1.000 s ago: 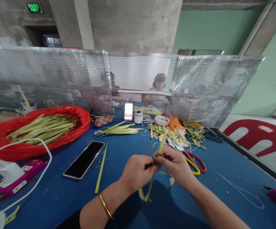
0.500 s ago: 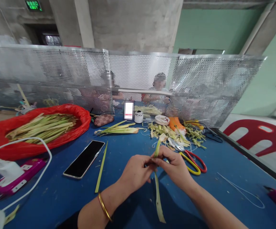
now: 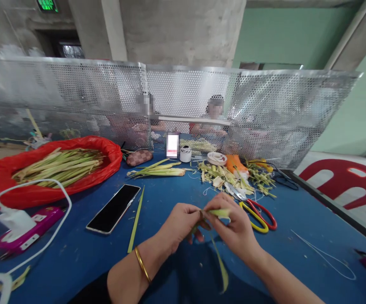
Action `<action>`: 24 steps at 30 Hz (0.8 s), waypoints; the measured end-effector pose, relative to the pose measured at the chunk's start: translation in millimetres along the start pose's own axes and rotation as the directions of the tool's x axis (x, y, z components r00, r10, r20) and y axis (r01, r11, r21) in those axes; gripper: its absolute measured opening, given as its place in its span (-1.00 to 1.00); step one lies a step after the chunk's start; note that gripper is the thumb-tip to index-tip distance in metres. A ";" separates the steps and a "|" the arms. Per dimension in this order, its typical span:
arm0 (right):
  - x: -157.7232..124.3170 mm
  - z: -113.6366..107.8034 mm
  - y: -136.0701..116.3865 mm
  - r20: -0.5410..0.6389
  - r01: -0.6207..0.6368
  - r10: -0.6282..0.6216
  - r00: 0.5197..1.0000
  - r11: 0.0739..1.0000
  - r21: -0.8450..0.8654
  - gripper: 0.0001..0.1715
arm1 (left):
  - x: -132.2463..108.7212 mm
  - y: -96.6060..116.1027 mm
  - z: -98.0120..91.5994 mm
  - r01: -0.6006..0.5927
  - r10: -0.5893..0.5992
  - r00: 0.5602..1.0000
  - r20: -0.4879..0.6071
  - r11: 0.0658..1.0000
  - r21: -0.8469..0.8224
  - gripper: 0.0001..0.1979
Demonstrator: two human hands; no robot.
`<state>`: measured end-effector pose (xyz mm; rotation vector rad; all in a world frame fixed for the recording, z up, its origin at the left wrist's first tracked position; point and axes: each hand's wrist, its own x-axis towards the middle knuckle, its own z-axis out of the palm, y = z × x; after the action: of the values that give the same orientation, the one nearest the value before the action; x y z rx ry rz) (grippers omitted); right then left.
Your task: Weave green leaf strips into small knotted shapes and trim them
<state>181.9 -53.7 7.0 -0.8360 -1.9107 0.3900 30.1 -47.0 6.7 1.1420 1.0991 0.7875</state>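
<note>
Pinching, head view, left hand: the left hand (image 3: pixel 180 223) has thumb and forefinger closed on a green leaf strip (image 3: pixel 221 213), with hardly any gap between the tips; its lower fingers curl loosely underneath.
Right hand: the right hand (image 3: pixel 235 221) grasps the same strip, thumb pressed toward the fingers, its tips meeting the left ones.
Strip: in the air over the blue table (image 3: pixel 170 194), between both sets of fingertips; a pale end lies across the right hand, pointing right, and a thin tail hangs below, bending at its lower tip. The fingers hide the middle, so I cannot tell how it is folded, nor whether the tail touches the table.
Left wrist: a gold bangle (image 3: pixel 142 265).
Scissors: the scissors (image 3: pixel 242 197) lie just beyond the right hand, red and yellow handles toward the person, blades on the edge of the scraps (image 3: pixel 225 177).
Left of the hands: a second strip (image 3: pixel 136 219), flat, just beside a dark phone (image 3: pixel 113 210).
Far left: stalks (image 3: pixel 59 164) inside a red bag (image 3: pixel 113 158), a purple power strip (image 3: pixel 40 217) near it.
Beyond the hands: a small bundle (image 3: pixel 160 170), a checked pouch (image 3: pixel 139 157), a white jar (image 3: pixel 186 155) and a tape roll (image 3: pixel 216 158).
</note>
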 end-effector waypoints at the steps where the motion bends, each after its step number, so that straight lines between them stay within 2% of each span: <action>1: -2.0 -0.2 -1.8 0.022 0.092 -0.090 0.996 0.992 -0.091 -0.87 | 1.4 0.6 -2.5 0.014 -0.016 0.999 -0.038 0.999 -0.050 -0.69; 2: -3.9 -0.1 -3.4 0.076 0.202 -0.191 0.979 0.961 -0.189 -0.85 | 2.5 1.6 -4.9 0.019 -0.027 0.997 -0.074 0.994 -0.106 -0.72; 4: -7.1 1.6 -4.8 0.242 0.425 -0.358 0.902 0.834 -0.352 -0.79 | 4.0 3.9 -9.0 0.010 -0.040 0.991 -0.126 0.973 -0.231 -0.77; 6: -8.8 5.0 -3.5 0.394 0.565 -0.414 0.820 0.694 -0.447 -0.74 | 4.9 6.2 -11.9 -0.001 -0.051 0.989 -0.139 0.937 -0.351 -0.81; 7: -9.1 7.0 -1.8 0.443 0.594 -0.406 0.799 0.645 -0.481 -0.72 | 5.4 7.0 -12.9 -0.002 -0.058 0.989 -0.136 0.914 -0.407 -0.83; 10: -8.7 12.4 5.2 0.524 0.630 -0.363 0.770 0.561 -0.538 -0.72 | 7.3 8.2 -15.4 0.028 -0.110 0.987 -0.115 0.832 -0.554 -0.87; 14: -10.0 14.7 10.4 0.522 0.631 -0.363 0.772 0.541 -0.556 -0.75 | 8.9 8.4 -17.6 0.029 -0.139 0.984 -0.111 0.744 -0.668 -0.90; 19: -14.0 17.9 1.9 0.467 0.655 -0.459 0.756 0.524 -0.545 -0.65 | 7.4 8.0 -12.3 -0.021 -0.086 0.987 -0.138 0.776 -0.631 -0.89; 24: -16.3 31.6 2.0 0.488 0.666 -0.454 0.745 0.533 -0.522 -0.75 | 10.4 -2.5 -2.8 0.024 -0.071 0.996 -0.049 0.771 -0.637 -0.88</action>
<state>159.6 -61.0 -19.8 -0.5289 -2.5250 -0.6883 30.4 -37.3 1.4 0.5050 0.8077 1.0631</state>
